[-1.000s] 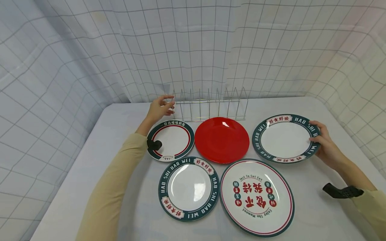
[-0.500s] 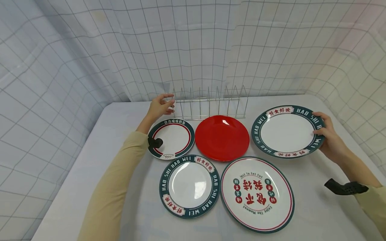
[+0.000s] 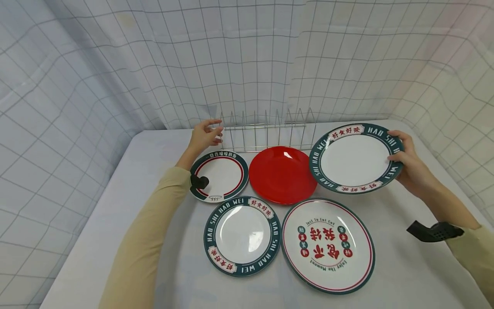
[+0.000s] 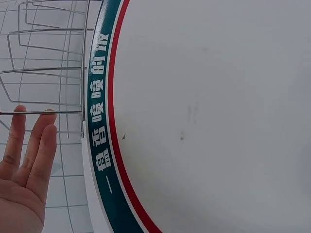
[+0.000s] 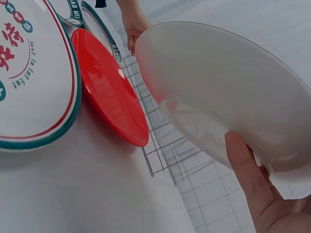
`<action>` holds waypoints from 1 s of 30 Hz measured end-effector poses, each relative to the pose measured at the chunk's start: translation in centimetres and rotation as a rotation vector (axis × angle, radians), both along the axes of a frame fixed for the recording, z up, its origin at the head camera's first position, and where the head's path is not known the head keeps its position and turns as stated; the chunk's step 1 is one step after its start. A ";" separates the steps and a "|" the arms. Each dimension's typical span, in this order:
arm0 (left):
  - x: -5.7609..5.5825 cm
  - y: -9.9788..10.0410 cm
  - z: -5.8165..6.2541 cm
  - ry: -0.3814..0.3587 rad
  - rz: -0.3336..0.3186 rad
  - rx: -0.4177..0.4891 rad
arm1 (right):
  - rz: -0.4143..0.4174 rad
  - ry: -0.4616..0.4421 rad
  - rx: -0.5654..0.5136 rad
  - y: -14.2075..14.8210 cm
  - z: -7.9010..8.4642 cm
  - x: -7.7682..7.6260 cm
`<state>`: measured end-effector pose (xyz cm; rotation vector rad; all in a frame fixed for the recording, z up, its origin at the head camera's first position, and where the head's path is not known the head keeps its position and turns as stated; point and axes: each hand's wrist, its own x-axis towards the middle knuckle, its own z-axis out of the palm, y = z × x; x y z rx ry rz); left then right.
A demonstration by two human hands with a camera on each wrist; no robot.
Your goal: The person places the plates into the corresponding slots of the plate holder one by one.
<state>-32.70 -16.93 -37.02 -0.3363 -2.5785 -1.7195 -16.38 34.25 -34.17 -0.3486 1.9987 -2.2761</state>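
The right hand [image 3: 414,169] gripped a green-rimmed plate [image 3: 355,159] by its right edge — raised and tilted over the table [image 3: 162,156], right of the red plate [image 3: 283,175]. The left hand [image 3: 204,137], fingers loosely extended, touched the far wire rack [image 3: 266,125] at its left end.

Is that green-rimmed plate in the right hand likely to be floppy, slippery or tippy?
Probably stiff: the plate shows no sag, though the right hand holds only one side. Perhaps slippery, since its underside looks glossy in the right wrist view. It might tip if the grip loosened, as its far side has no visible support.
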 end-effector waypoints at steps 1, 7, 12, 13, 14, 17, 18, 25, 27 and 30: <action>0.1 0.1 0.2 -0.004 0.000 0.003 | 0.003 0.003 0.001 -0.4 0.3 -0.2; 1.2 0.6 1.9 -0.016 -0.005 -0.006 | 0.021 0.004 0.000 -2.9 1.7 -1.5; 1.8 0.8 2.5 -0.012 -0.002 -0.004 | 0.023 0.011 0.017 -5.1 2.5 -2.7; 1.8 0.8 2.5 -0.012 -0.003 0.000 | 0.021 0.010 0.016 -5.6 2.6 -2.9; 1.8 0.8 2.4 -0.013 -0.004 0.001 | 0.020 0.014 0.025 -6.0 2.8 -3.2; 1.8 0.8 2.4 -0.019 -0.006 0.007 | 0.016 0.019 0.038 -7.3 3.2 -3.8; 1.8 0.8 2.3 -0.019 -0.005 0.006 | 0.016 0.019 0.041 -7.6 3.4 -4.1; 1.8 0.9 2.4 0.001 -0.008 -0.002 | 0.052 0.030 0.051 -9.9 4.7 -5.9; 1.9 0.9 2.4 0.009 -0.009 -0.007 | 0.062 0.030 0.056 -10.5 4.9 -6.5; 1.6 0.8 1.9 0.010 -0.007 -0.002 | 0.058 0.023 0.077 -11.3 5.1 -7.3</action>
